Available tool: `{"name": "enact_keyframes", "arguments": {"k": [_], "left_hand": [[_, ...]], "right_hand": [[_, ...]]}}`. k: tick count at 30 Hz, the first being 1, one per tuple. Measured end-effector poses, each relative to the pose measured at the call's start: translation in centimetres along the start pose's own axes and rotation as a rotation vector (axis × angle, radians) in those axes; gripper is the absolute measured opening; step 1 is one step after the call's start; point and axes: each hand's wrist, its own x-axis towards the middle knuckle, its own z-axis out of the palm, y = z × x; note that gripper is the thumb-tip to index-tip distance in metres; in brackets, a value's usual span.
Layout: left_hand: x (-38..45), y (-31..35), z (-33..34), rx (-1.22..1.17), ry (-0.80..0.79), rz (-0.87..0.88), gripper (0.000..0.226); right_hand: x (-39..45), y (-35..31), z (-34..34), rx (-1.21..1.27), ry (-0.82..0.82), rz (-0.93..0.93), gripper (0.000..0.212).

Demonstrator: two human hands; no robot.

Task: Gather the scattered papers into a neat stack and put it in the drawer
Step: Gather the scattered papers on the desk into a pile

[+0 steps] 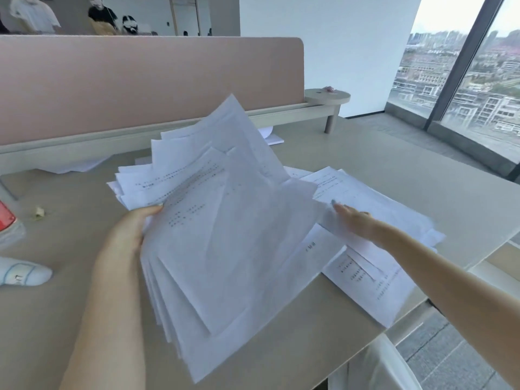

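Note:
My left hand point(128, 235) grips a thick, uneven bundle of white printed papers point(225, 235) by its left edge, lifted and tilted above the beige desk point(70, 319). My right hand point(353, 220) lies flat, fingers stretched, on loose sheets point(374, 204) spread over the desk's right side. More sheets point(365, 280) hang toward the desk's front right corner. A few further papers point(271, 136) lie at the back by the partition. No drawer is visible.
A pink partition point(140, 80) on a pale rail closes the desk's far side, with a small round shelf point(327, 97) at its right end. A white sock point(22, 273), a red-and-clear object point(7, 223) and a crumpled scrap point(39, 211) lie at left. A large window is at right.

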Motion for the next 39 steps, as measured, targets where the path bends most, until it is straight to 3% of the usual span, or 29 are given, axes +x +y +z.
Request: {"name": "enact_keyframes", "arguments": {"k": [2, 4, 7, 10, 15, 17, 19, 21, 23, 24, 27, 29, 31, 34, 39], "left_hand": [[-1.0, 0.3, 2.2, 0.012, -0.054, -0.011, 0.02], [-2.5, 0.0, 5.2, 0.031, -0.136, -0.007, 0.017], [-3.0, -1.1, 10.8, 0.057, -0.228, 0.011, 0.027], [-2.7, -1.1, 17.0, 0.156, -0.256, 0.029, 0.02], [-2.3, -1.1, 22.9, 0.646, -0.283, 0.226, 0.033], [-1.7, -2.1, 22.4, 0.958, -0.22, 0.218, 0.064], [-1.0, -3.2, 21.4, 1.067, -0.168, 0.186, 0.069], [-1.8, -3.3, 20.9, 1.036, -0.139, 0.211, 0.047], [-2.3, -3.0, 20.6, 0.862, -0.175, 0.233, 0.013], [-2.3, -2.8, 20.5, 0.759, -0.202, 0.201, 0.01], [-2.4, -2.4, 19.6, 0.595, -0.261, -0.039, 0.037], [-3.1, -2.9, 19.5, 0.585, -0.251, -0.083, 0.046], [-4.6, -3.7, 20.2, 0.56, -0.251, -0.05, 0.042], [-7.6, -4.4, 21.8, 0.42, -0.422, -0.09, 0.023], [-8.0, -3.1, 20.9, 0.482, -0.651, -0.186, 0.026]], "right_hand": [[-0.7, 0.6, -1.8, 0.344, -0.009, 0.052, 0.062], [-1.4, 2.1, -3.8, 0.409, 0.063, 0.033, 0.058], [-2.1, 4.7, -6.4, 0.333, 0.192, 0.025, 0.049], [-1.9, 6.8, -7.8, 0.274, 0.216, 0.084, 0.045], [-0.8, 9.5, -7.6, 0.215, 0.135, 0.125, 0.062], [0.3, 10.5, -7.5, 0.101, 0.173, 0.133, 0.066], [0.9, 11.1, -7.3, -0.079, 0.22, 0.137, 0.074], [1.4, 11.5, -7.2, -0.245, 0.235, 0.131, 0.08], [1.5, 11.8, -7.0, -0.344, 0.248, 0.122, 0.079], [1.5, 12.1, -6.7, -0.357, 0.274, 0.102, 0.076], [1.0, 12.6, -5.9, -0.341, 0.339, 0.047, 0.071], [0.9, 12.8, -5.5, -0.343, 0.336, 0.055, 0.074], [0.7, 12.7, -5.1, -0.33, 0.352, 0.078, 0.076], [0.0, 11.9, -4.0, -0.336, 0.385, 0.13, 0.078], [-1.9, 11.2, -3.8, -0.465, 0.343, 0.182, 0.068]]}}
